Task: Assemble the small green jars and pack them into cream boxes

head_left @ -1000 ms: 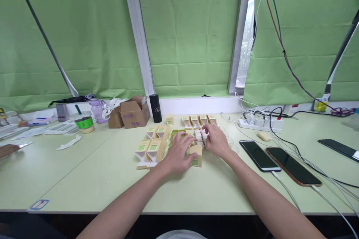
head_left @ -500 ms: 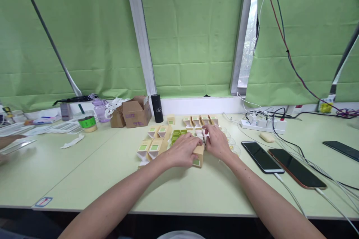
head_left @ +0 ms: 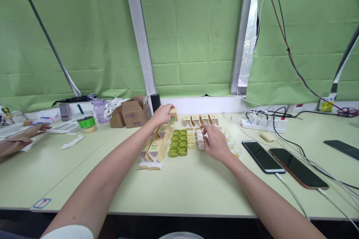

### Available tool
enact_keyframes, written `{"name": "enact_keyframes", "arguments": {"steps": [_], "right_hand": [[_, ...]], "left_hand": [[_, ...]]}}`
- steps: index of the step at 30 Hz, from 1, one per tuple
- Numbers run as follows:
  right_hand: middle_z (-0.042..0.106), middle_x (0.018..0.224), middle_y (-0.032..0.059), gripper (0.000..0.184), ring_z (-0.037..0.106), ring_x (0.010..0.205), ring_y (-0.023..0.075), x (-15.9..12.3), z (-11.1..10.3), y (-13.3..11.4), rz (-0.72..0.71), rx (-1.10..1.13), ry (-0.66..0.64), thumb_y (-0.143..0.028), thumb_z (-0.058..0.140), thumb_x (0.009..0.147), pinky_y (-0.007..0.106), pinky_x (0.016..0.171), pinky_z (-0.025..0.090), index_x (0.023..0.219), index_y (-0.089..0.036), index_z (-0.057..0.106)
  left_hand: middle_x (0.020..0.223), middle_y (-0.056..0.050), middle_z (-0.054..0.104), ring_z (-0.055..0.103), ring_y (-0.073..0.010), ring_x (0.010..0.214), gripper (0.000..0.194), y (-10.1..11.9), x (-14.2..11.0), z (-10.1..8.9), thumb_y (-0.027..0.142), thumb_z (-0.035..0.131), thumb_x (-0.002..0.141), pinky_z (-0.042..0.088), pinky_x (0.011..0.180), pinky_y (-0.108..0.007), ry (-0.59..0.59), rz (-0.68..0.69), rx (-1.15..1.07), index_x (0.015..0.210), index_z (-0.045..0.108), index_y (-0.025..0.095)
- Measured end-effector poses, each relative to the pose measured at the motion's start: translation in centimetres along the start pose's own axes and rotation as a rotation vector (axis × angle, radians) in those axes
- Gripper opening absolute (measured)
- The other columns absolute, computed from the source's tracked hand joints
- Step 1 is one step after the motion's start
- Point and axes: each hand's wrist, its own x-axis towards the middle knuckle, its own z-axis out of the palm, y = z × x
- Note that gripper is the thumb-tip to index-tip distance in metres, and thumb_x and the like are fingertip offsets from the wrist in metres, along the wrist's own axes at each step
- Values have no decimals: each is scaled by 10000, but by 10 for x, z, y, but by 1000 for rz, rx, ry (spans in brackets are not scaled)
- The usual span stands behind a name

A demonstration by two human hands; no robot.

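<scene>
My left hand (head_left: 163,115) reaches to the back of the table, its fingers closed on a small tan box (head_left: 174,114) with a green label. The held box is beside or above another small box; the contact between them is hidden. My right hand (head_left: 215,142) hovers low by a column of small whitish pieces (head_left: 200,140), thumb and index finger apart; whether its fingertips touch them is unclear. Between the hands stand olive-green square cups (head_left: 178,142) in two columns. Tiny yellowish pieces (head_left: 191,140) lie beside them. Clear cups (head_left: 231,142) sit partly behind my right hand.
Open tan boxes (head_left: 157,148) stand left of the cups, with more (head_left: 200,121) in a back row. A cardboard box (head_left: 136,113) and black cylinder (head_left: 155,102) are behind. Phones (head_left: 263,157), cables and a power strip (head_left: 263,124) lie right. Another person's hand (head_left: 33,131) is far left.
My left hand has carried the tan box from in front of the cups to the back left, uncovering the green cups and yellowish pieces. My right hand has barely moved.
</scene>
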Motion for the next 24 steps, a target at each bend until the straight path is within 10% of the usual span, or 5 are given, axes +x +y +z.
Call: {"name": "enact_keyframes", "arguments": {"steps": [24], "right_hand": [[707,1023,89,497,595,918,286,-3,-2,-10,-115,-65,64,-34,510,811,391,769,430,1284,-186,533]], "left_hand": [[1260,-140,716,609,-298,1295,450,-60,30,80,171,698,889,499,1060,-338,-66,-164,64,1335,642,199]]}}
